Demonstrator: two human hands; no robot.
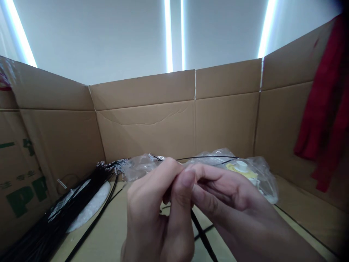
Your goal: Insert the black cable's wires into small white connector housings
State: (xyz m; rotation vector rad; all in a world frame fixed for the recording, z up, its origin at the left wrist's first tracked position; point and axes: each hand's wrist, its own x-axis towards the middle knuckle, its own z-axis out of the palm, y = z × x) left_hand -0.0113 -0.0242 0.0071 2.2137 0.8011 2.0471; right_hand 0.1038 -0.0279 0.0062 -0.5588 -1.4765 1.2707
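Note:
My left hand [160, 214] and my right hand [229, 203] meet at the fingertips in the lower middle of the view. Both are closed, thumbs and index fingers pinched together. A black cord [203, 236] runs down from beneath the joined fingers, crossing another dark strand. The cord's upper end and whatever sits between the fingertips are hidden. Another thin black cord [209, 157] stretches behind the hands, over clear plastic bags.
A thick bundle of black cords [73, 207] with silvery ends lies at the left over a white round piece [95, 207]. Behind the right hand, a plastic bag [265, 178] holds yellow and white items. Cardboard walls [147, 127] surround the table; red cloth [319, 109] hangs right.

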